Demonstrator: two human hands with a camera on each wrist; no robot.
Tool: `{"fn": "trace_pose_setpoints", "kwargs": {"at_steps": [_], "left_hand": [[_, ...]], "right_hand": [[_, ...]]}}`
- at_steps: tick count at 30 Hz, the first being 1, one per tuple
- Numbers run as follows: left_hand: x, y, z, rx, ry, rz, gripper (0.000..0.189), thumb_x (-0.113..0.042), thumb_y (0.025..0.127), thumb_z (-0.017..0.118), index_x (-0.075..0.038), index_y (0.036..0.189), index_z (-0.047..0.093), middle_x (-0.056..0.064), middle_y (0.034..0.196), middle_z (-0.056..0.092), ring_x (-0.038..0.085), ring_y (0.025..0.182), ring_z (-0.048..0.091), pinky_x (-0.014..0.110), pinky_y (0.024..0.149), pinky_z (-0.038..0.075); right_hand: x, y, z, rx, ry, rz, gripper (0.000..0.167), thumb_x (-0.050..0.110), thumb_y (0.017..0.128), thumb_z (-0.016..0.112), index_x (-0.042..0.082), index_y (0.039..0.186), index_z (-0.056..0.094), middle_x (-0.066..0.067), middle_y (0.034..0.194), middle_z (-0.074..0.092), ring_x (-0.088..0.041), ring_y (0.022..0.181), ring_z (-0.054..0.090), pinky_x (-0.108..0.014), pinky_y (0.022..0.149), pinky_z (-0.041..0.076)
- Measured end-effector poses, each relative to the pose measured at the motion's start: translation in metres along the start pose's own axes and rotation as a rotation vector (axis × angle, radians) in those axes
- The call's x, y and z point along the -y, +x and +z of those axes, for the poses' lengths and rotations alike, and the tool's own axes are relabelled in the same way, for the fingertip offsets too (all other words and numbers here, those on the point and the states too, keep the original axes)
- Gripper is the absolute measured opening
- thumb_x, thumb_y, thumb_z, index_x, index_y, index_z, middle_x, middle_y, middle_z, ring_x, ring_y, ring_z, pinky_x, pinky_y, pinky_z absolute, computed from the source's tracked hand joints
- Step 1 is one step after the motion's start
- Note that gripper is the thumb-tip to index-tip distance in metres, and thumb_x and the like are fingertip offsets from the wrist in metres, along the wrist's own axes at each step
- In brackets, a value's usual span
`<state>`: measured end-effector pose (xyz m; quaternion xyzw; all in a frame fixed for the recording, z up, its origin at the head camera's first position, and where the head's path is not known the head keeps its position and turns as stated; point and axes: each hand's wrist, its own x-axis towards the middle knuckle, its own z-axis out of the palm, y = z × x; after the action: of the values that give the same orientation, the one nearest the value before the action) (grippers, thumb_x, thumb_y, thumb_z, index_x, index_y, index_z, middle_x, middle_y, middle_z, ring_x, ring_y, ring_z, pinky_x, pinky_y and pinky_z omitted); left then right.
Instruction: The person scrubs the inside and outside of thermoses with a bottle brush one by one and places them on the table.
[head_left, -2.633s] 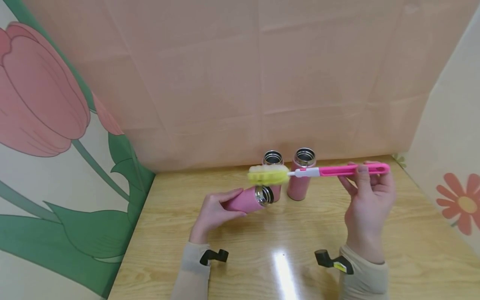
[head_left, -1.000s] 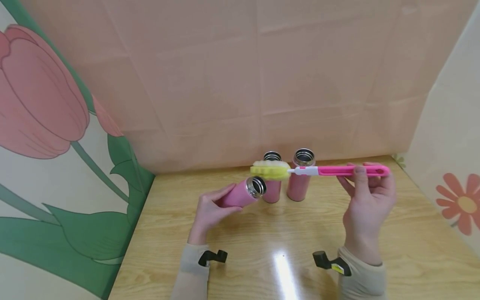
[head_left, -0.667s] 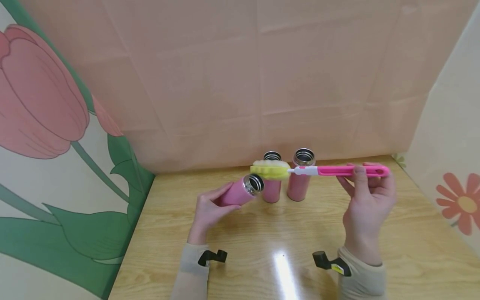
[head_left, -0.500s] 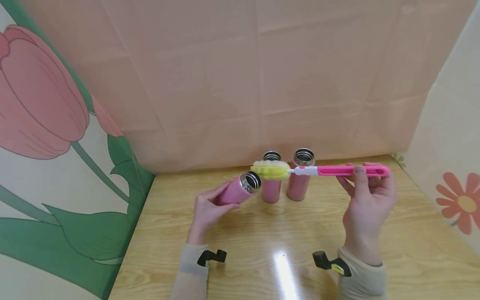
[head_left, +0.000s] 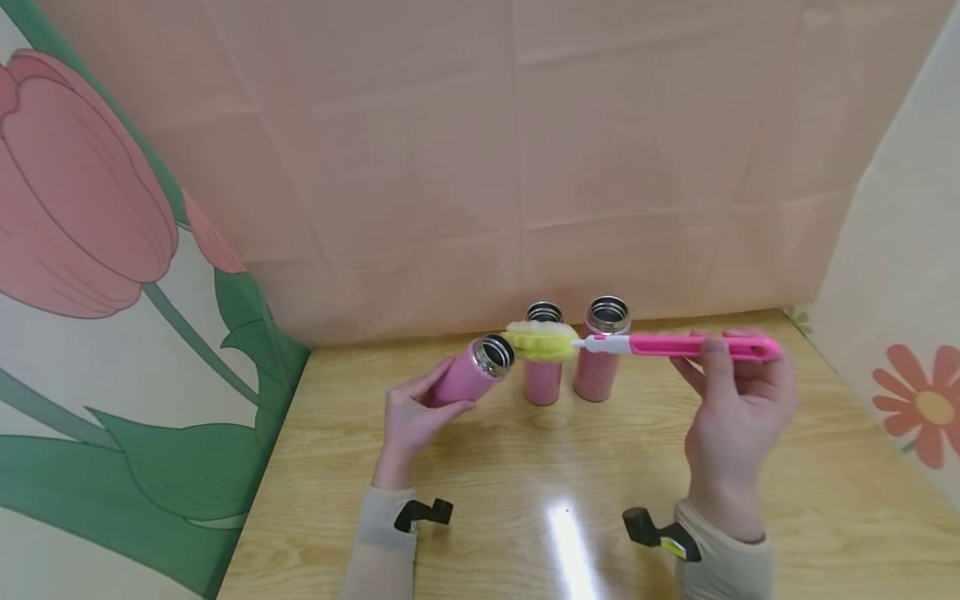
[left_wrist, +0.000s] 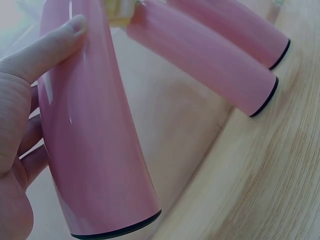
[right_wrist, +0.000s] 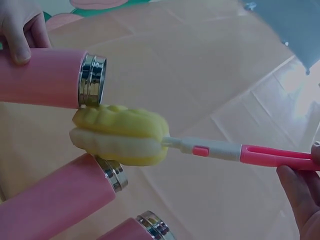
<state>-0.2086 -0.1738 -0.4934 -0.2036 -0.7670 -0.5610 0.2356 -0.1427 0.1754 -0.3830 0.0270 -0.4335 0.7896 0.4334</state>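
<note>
My left hand [head_left: 411,421] grips a pink bottle [head_left: 467,377] without a lid, tilted so its steel mouth points up and to the right. In the left wrist view the bottle's dark base [left_wrist: 117,232] hangs at the bottom, with the thumb along its side. My right hand [head_left: 738,417] holds a bottle brush [head_left: 667,345] by its pink handle, nearly level. Its yellow and white sponge head [right_wrist: 122,135] lies right at the rim of the held bottle, outside the mouth. The bottle's inside is mostly dark.
Two more lidless pink bottles stand upright near the table's back edge: one [head_left: 543,385] partly behind the sponge, the other [head_left: 596,375] to its right. A pink sheet [head_left: 420,208] hangs behind the wooden table [head_left: 525,500]. A painted wall [head_left: 187,467] borders the left.
The held bottle has risen and shifted left, and its mouth has tilted upward. The brush has stayed almost in place, its handle end dipping slightly just now.
</note>
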Motion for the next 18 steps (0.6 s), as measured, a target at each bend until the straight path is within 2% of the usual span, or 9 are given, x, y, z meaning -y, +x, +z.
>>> {"fn": "trace_pose_setpoints", "kwargs": {"at_steps": [4,7,13,18], "left_hand": [[-0.003,0.0,0.001,-0.022,0.006,-0.011,0.07,-0.001,0.064,0.103,-0.004,0.129,0.077,0.014,0.124,0.076,0.033,0.113,0.075,0.044,0.096,0.061],[-0.004,0.001,0.002,-0.031,0.0,-0.013,0.07,0.001,0.063,0.103,-0.001,0.128,0.077,0.016,0.125,0.075,0.035,0.113,0.074,0.045,0.096,0.061],[-0.002,0.001,0.002,-0.038,-0.007,-0.005,0.07,-0.002,0.065,0.103,-0.006,0.13,0.077,0.013,0.126,0.075,0.031,0.115,0.074,0.046,0.096,0.06],[0.001,0.001,0.002,-0.041,-0.001,-0.007,0.069,-0.004,0.067,0.103,-0.006,0.131,0.076,0.012,0.127,0.075,0.031,0.114,0.074,0.044,0.096,0.061]], "right_hand": [[0.003,-0.004,0.004,0.03,-0.01,-0.056,0.035,-0.002,0.095,0.078,-0.024,0.114,0.057,-0.027,0.096,0.068,-0.031,0.087,0.076,-0.042,0.077,0.063],[0.005,-0.006,0.006,0.039,0.008,-0.061,0.035,-0.005,0.094,0.077,-0.026,0.113,0.056,-0.028,0.096,0.068,-0.032,0.087,0.075,-0.042,0.077,0.063],[0.007,-0.008,0.009,0.069,0.058,-0.08,0.026,-0.015,0.094,0.072,-0.026,0.111,0.057,-0.03,0.098,0.07,-0.033,0.089,0.075,-0.041,0.077,0.063],[0.009,-0.012,0.011,0.097,0.065,-0.113,0.023,-0.019,0.093,0.069,-0.027,0.111,0.057,-0.031,0.098,0.071,-0.032,0.088,0.076,-0.04,0.077,0.063]]}}
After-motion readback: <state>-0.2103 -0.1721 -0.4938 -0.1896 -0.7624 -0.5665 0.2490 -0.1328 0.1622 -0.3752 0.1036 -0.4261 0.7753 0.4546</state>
